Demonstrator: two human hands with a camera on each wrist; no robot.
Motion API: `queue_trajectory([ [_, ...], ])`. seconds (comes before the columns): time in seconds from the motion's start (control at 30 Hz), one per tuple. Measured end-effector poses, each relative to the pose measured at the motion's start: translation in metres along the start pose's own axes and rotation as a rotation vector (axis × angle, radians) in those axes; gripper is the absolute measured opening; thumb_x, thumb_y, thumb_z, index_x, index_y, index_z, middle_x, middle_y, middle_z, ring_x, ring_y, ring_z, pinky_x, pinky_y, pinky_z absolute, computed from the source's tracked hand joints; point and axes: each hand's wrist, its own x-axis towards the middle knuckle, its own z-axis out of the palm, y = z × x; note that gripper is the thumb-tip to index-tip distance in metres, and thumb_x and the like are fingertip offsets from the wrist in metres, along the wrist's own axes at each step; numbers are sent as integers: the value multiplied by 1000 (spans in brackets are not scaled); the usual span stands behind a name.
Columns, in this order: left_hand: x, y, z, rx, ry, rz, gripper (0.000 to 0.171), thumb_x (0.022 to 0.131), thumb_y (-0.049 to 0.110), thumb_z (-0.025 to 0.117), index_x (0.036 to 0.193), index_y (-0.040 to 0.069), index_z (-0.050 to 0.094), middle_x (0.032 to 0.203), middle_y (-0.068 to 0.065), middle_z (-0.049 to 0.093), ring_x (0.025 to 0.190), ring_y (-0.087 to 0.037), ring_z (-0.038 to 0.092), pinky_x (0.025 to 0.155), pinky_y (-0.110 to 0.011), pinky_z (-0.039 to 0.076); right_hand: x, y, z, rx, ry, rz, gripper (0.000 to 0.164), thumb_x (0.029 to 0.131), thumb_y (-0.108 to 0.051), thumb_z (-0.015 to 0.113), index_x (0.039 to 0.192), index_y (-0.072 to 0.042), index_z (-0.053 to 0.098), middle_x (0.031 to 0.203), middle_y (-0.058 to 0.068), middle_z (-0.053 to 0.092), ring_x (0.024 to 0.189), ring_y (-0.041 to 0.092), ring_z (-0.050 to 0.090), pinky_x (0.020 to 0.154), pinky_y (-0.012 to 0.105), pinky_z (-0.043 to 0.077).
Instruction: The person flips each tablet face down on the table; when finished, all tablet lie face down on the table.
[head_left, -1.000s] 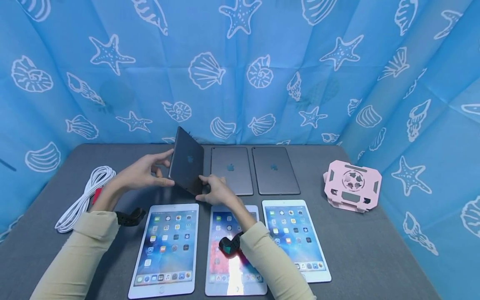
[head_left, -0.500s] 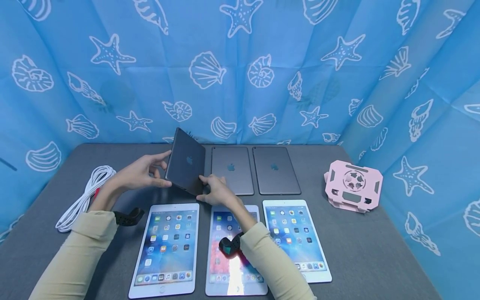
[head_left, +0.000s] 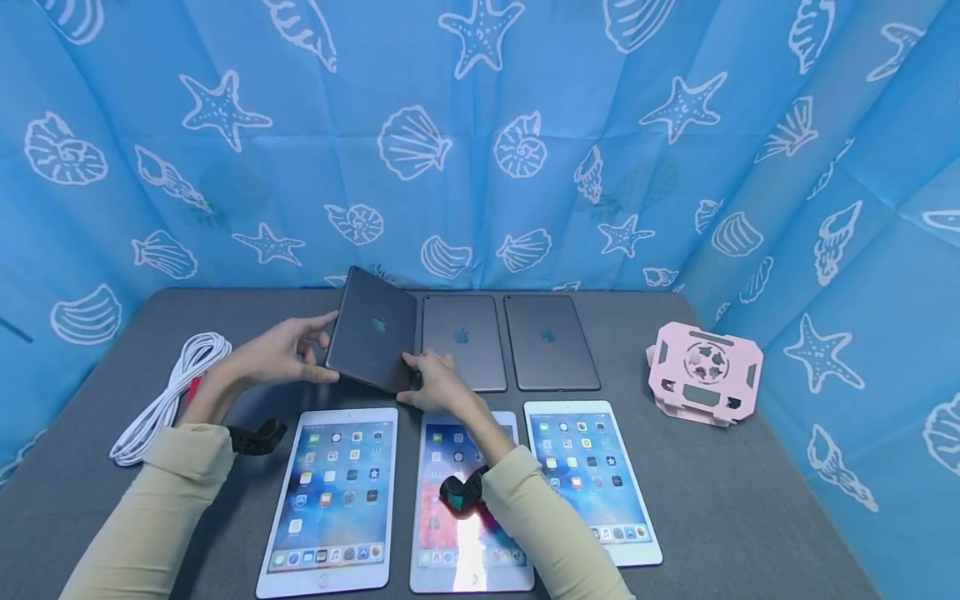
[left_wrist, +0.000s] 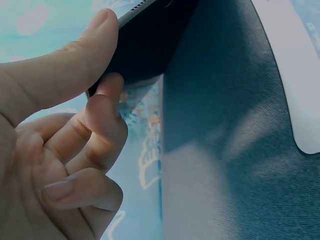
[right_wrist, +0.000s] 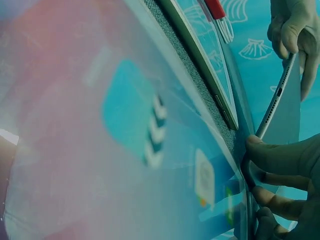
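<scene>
A dark grey tablet (head_left: 375, 342) stands tilted at the back left, its left side raised and its back with the apple logo facing up and right. My left hand (head_left: 279, 354) pinches the raised left edge between thumb and fingers. In the left wrist view the thumb (left_wrist: 75, 70) lies over that edge, and the tablet's black screen side (left_wrist: 145, 47) faces down. At the lower right corner, my right hand (head_left: 442, 383) pinches the tablet close to the cloth; the right wrist view shows its thumb (right_wrist: 280, 152) on the corner.
Two more grey tablets (head_left: 467, 354) (head_left: 553, 354) lie face down to the right. Three white tablets with lit screens (head_left: 330, 492) (head_left: 437, 533) (head_left: 592, 475) lie in front, one under my right forearm. A coiled white cable (head_left: 168, 400) is at left, a pink slotted holder (head_left: 705, 371) at right.
The tablet's raised left side has come down and left, so its back shows wider now. My left hand moved slightly left with it; the right hand stays nearly in place at the corner.
</scene>
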Motion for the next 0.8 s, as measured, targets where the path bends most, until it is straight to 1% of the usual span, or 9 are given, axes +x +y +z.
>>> queue_trajectory([
  [0.3,-1,-10,5,20,-14,-33,106,84,15,84,160,-8,15,106,-13,60,63,-10,53,61,-27,45,-2,-1,1,-31,14,-2,69,94,-23,75,154,-10,45,146,16,52,125,31,45,104,45,47],
  [0.53,0,-18,11,-4,-46,-54,108,83,14,84,160,-10,11,103,-13,59,60,-13,57,56,-27,43,-2,0,2,-42,19,11,69,93,-24,76,153,-12,45,149,15,49,123,29,44,102,44,47],
  [0.67,1,-25,13,-17,-49,-63,110,83,13,85,160,-10,10,100,-11,58,61,-14,59,58,-28,45,-2,0,2,-58,21,17,67,94,-25,75,153,-12,46,152,15,47,128,30,44,104,45,48],
  [0.8,3,-30,16,-12,-48,-65,111,82,14,86,160,-10,10,97,-10,58,61,-12,56,61,-29,46,-2,-1,2,-85,27,16,66,94,-25,75,152,-11,47,154,14,47,130,31,44,104,45,48],
])
